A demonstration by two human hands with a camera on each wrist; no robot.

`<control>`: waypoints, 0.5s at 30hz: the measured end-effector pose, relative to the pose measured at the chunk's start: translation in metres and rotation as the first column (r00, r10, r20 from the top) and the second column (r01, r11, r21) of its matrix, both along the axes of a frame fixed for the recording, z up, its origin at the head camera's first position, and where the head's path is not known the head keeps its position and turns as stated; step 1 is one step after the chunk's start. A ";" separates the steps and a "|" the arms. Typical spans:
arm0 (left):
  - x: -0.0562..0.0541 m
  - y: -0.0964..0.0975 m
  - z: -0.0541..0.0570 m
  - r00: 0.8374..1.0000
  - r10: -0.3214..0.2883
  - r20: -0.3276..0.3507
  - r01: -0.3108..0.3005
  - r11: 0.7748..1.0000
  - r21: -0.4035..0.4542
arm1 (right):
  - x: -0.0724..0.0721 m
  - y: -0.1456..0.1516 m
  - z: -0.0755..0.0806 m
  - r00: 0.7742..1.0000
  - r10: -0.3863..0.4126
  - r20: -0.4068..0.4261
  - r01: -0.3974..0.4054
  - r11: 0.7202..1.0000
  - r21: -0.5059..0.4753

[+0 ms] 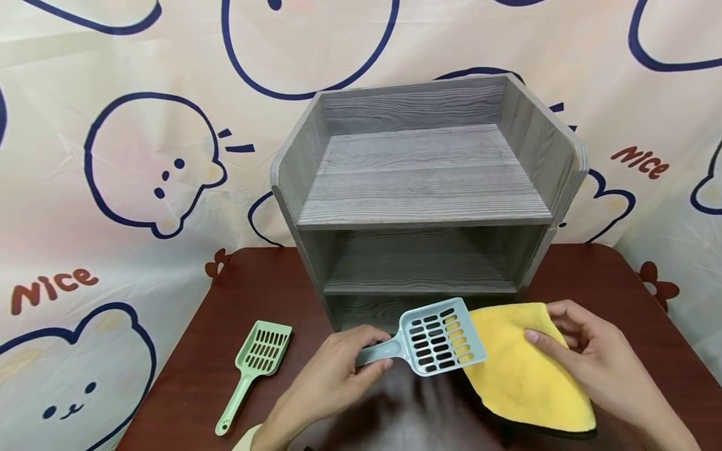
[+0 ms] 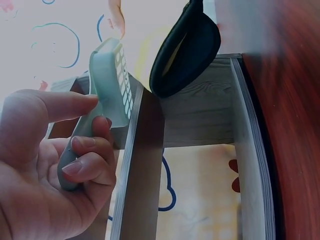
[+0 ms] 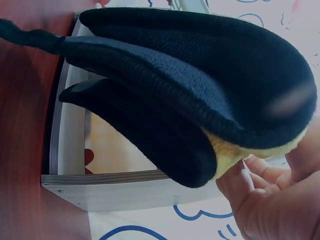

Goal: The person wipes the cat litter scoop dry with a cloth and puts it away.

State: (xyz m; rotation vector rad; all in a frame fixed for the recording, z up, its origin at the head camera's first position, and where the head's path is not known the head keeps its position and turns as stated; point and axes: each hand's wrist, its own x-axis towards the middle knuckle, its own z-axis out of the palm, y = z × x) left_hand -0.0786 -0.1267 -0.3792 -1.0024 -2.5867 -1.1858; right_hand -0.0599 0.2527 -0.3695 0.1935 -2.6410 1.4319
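Note:
My left hand (image 1: 341, 369) grips a light blue slotted litter scoop (image 1: 439, 338) by its handle, the scoop's head pointing right above the table. In the left wrist view the fingers curl round the handle (image 2: 75, 150). My right hand (image 1: 586, 351) pinches a yellow cloth (image 1: 524, 369) with a dark underside at its right edge, thumb on top. The right wrist view shows that cloth's dark side (image 3: 200, 75) hanging in folds. The scoop's head overlaps the cloth's left edge in the head view. A green litter scoop (image 1: 262, 351) lies on the table to the left.
A grey wooden shelf unit (image 1: 423, 175) stands at the back of the dark red-brown table (image 1: 186, 376), with a raised rim on top and compartments beneath. A cartoon-printed curtain (image 1: 152, 263) hangs behind and at both sides.

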 end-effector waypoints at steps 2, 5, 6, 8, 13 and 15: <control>-0.001 0.001 0.000 1.000 -0.017 -0.002 0.017 1.000 0.009 | 0.000 0.000 -0.001 1.000 0.000 0.021 0.000 1.000 -0.020; -0.001 0.003 0.001 0.999 -0.034 -0.004 0.034 0.999 0.019 | 0.000 0.000 -0.002 0.998 0.027 0.061 -0.022 0.996 -0.083; -0.002 0.003 0.001 0.999 -0.039 -0.002 0.039 0.999 0.023 | 0.001 0.000 -0.003 0.997 0.039 0.073 -0.031 0.994 -0.108; -0.002 0.004 0.002 0.999 -0.042 -0.001 0.042 0.999 0.025 | 0.001 0.000 -0.004 0.992 0.067 0.104 -0.049 0.985 -0.167; -0.005 0.008 0.004 0.998 -0.052 0.017 0.052 0.998 0.018 | 0.000 -0.001 -0.007 0.979 0.106 0.173 -0.058 0.964 -0.261; -0.005 0.009 0.005 0.998 -0.057 0.028 0.056 0.998 0.016 | -0.001 -0.002 -0.007 0.973 0.117 0.200 -0.056 0.957 -0.285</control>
